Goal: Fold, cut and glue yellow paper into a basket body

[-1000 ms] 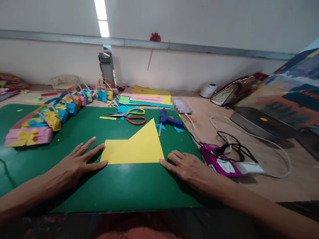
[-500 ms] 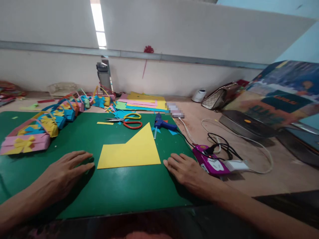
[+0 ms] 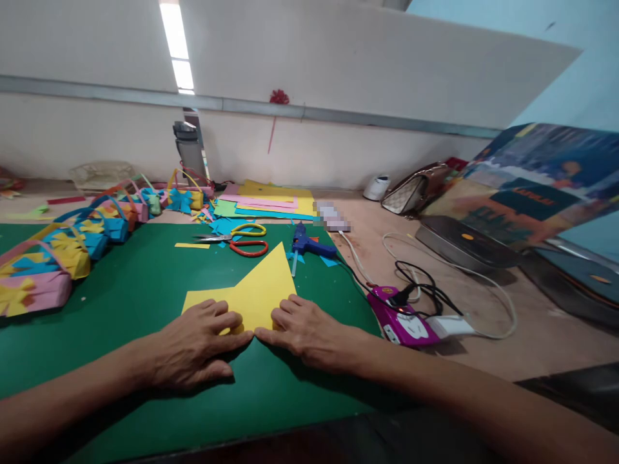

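Observation:
A folded sheet of yellow paper (image 3: 264,283) lies on the green mat (image 3: 145,283), with a raised point at its far right. My left hand (image 3: 193,345) rests on the near left part of the paper, fingers bent, index fingertip along the near edge, thumb apart on the mat. From the other side, my right hand (image 3: 309,332) presses the near right edge with curled fingers. The fingertips of both hands almost meet at the middle of that edge. Beyond the paper lie scissors (image 3: 236,238) with yellow and red handles and a blue glue gun (image 3: 309,243).
Several small paper baskets (image 3: 53,287) with bows line the left side. Stacked coloured paper (image 3: 271,196) and a grey bottle (image 3: 187,151) stand at the back. On the right are a purple power strip (image 3: 406,322) with cables, a handbag (image 3: 411,190) and dark cases (image 3: 469,245).
Both hands have moved inward from either side of the yellow paper onto its near edge. The view has shifted slightly right.

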A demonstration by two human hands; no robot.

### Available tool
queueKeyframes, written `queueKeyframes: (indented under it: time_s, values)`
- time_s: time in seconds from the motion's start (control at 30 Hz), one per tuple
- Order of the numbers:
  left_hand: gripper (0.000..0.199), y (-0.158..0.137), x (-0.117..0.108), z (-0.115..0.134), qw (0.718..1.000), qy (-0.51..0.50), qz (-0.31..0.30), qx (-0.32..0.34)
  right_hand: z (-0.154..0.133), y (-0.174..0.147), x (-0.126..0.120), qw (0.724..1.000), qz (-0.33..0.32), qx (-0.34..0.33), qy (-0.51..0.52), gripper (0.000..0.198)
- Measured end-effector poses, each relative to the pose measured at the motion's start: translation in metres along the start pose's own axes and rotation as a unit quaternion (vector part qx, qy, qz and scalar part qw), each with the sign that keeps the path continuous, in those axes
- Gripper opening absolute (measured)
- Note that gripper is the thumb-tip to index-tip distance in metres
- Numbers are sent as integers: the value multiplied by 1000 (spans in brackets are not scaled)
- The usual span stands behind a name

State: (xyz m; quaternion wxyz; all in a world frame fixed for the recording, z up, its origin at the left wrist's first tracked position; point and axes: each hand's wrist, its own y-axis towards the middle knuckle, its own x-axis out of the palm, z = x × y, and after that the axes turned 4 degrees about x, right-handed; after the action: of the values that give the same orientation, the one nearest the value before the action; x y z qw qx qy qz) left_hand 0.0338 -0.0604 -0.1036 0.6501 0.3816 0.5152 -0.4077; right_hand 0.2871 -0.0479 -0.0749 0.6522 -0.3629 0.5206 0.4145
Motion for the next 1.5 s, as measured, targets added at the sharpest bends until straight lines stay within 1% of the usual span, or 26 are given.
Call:
queueKeyframes:
  time_s: [0.1, 0.27, 0.37, 0.53, 0.63, 0.8, 0.97, 1.07, 1.13, 1.2, 1.3, 1.4, 1.5]
  values:
    - [54, -1, 2, 0, 1000, -17, -1, -3, 1, -1, 0, 1000, 8, -15, -8, 41]
    - [53, 0, 2, 0, 1000, -26, 8, -6, 3, 0, 1, 999, 12, -45, -10, 30]
    - [55, 0, 1, 1, 1000, -28, 6, -8, 5, -3, 1, 999, 8, -43, 1, 30]
    - [58, 0, 0, 1, 999, -31, 14, -6, 10, -22, 3, 1000, 4, -18, 17, 39]
    - [57, 0, -1, 1, 999, -34, 17, -2, 12, -35, 5, 1000, 3, 9, 23, 44]
    - [55, 0, -2, 1, 999, -32, 25, -5, 13, -56, 4, 998, 2, 54, 34, 48]
    - [56, -1, -3, 1, 999, -30, 26, -1, 17, -75, 10, 996, 6, 85, 35, 56]
    - [56, 4, -8, 3, 999, -27, 17, 0, 16, -82, 10, 992, 22, 116, 47, 53]
    - [57, 11, -13, 5, 1000, -15, -3, 6, 12, -78, 7, 985, 43, 147, 75, 44]
    - [57, 21, -16, 5, 1000, 12, -19, 18, 6, -67, 4, 974, 65, 177, 127, 33]
    - [56, 33, -16, 2, 998, 47, -21, 35, 0, -41, 5, 956, 78, 188, 209, 22]
    - [56, 35, -12, -1, 998, 50, -17, 37, -1, -19, 12, 962, 65, 168, 207, 18]
    - [55, 27, -7, -4, 999, 43, -10, 31, 2, -13, 20, 963, 66, 167, 201, 19]
